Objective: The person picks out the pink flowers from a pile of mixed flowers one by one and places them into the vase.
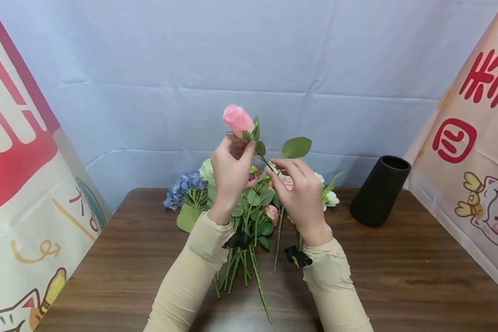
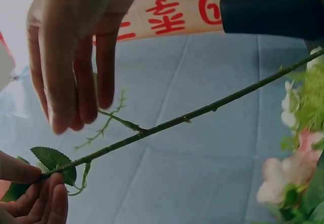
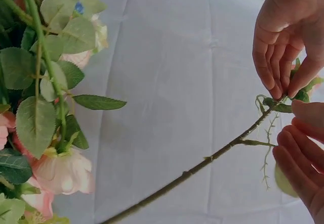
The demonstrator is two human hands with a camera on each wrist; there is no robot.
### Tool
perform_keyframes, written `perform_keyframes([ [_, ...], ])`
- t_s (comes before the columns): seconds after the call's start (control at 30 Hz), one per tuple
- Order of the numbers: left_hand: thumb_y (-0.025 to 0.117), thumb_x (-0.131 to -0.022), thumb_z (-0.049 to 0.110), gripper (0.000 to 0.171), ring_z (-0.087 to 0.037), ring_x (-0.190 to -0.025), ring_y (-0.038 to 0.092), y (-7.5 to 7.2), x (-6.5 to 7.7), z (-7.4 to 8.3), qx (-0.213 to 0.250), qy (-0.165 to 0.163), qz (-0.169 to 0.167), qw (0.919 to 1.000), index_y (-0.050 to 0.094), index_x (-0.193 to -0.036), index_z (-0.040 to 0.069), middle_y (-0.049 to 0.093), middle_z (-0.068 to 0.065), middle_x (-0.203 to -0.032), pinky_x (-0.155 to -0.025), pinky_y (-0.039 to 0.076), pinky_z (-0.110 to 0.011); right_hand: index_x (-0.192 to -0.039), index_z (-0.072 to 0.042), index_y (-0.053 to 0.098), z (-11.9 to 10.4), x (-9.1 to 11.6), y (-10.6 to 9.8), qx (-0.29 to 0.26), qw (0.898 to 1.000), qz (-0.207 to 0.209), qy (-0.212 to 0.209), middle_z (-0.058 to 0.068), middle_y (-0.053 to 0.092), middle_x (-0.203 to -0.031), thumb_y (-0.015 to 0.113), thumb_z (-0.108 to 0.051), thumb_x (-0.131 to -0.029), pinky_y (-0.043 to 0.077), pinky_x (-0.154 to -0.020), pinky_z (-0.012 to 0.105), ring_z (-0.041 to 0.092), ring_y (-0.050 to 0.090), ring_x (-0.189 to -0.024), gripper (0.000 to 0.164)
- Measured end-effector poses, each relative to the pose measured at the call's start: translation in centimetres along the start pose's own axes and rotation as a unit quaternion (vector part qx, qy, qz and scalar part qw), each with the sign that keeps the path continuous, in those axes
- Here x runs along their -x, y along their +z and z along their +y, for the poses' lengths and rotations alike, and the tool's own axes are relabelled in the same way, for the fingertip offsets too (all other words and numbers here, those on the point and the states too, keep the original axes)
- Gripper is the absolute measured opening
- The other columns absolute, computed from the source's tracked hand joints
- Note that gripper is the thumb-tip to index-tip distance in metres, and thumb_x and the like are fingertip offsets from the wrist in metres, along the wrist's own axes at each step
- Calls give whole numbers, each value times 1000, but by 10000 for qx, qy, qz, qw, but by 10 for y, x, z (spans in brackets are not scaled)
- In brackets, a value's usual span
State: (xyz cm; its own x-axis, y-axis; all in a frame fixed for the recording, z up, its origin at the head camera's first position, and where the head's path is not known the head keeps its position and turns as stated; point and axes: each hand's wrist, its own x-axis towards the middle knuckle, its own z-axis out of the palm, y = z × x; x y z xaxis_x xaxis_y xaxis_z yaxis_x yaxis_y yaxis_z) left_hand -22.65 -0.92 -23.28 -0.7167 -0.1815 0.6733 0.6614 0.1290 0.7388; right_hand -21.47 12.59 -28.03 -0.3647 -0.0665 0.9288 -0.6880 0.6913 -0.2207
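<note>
A pink rose (image 1: 238,121) with a long green stem (image 2: 172,125) is held up above the table. My left hand (image 1: 231,170) pinches the stem just below the bloom, beside small green leaves (image 2: 52,159). My right hand (image 1: 300,196) is lower along the stem, its fingers extended and the thumb apart from them. In the right wrist view, its fingertips (image 3: 289,150) meet a thin side twig (image 3: 253,142); whether they press it is unclear. A broad green leaf (image 1: 296,147) rises above that hand. The lower stem is hidden behind the right hand in the head view.
Behind and below the hands, a heap of artificial flowers lies on the brown wooden table (image 1: 120,258), with blue hydrangea (image 1: 189,188) at left and several stems (image 1: 257,276) pointing toward me. A black vase (image 1: 375,196) stands at the right. Cloth hangings surround the table.
</note>
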Motion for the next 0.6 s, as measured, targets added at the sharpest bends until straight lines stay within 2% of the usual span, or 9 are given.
perform_keyframes([
  [0.2, 61, -82, 13, 11, -19, -70, 63, 2, 3, -33, 242, -179, 15, 9995, 59, -88, 3, 66, -10, -79, -64, 50, -27, -104, -9, 64, 7, 3, 3, 330, 9987, -357, 165, 6, 62, -96, 66, -22, -79, 48, -75, 28, 17, 58, -87, 28],
  [0.33, 62, -81, 14, 12, -22, -70, 64, 2, 6, -41, 343, -245, 60, 9991, 60, -89, 4, 66, -9, -80, -63, 51, -28, -105, -10, 64, 10, 6, 5, 562, 9964, -569, 297, 7, 62, -96, 68, -22, -78, 49, -69, 31, 18, 59, -84, 31],
  [0.37, 62, -81, 13, 12, -22, -70, 64, 2, 7, -43, 348, -267, 75, 9990, 60, -88, 4, 66, -9, -79, -63, 51, -28, -105, -10, 64, 10, 7, 5, 629, 9957, -608, 311, 7, 63, -95, 68, -22, -77, 49, -68, 31, 18, 59, -82, 31],
  [0.5, 61, -81, 7, 14, -31, -72, 63, -3, 14, -31, 516, -458, 37, 9976, 59, -90, -3, 65, -18, -80, -59, 51, -29, -102, -10, 66, 11, 8, 7, 744, 9948, -626, 306, 7, 64, -92, 71, -22, -73, 49, -63, 32, 18, 60, -76, 31],
  [0.6, 59, -81, 3, 15, -31, -72, 63, -6, 18, -21, 632, -574, -8, 9964, 58, -92, -7, 64, -23, -82, -58, 52, -30, -100, -11, 67, 11, 9, 7, 819, 9941, -658, 282, 6, 66, -91, 72, -23, -73, 48, -64, 32, 18, 59, -76, 30],
])
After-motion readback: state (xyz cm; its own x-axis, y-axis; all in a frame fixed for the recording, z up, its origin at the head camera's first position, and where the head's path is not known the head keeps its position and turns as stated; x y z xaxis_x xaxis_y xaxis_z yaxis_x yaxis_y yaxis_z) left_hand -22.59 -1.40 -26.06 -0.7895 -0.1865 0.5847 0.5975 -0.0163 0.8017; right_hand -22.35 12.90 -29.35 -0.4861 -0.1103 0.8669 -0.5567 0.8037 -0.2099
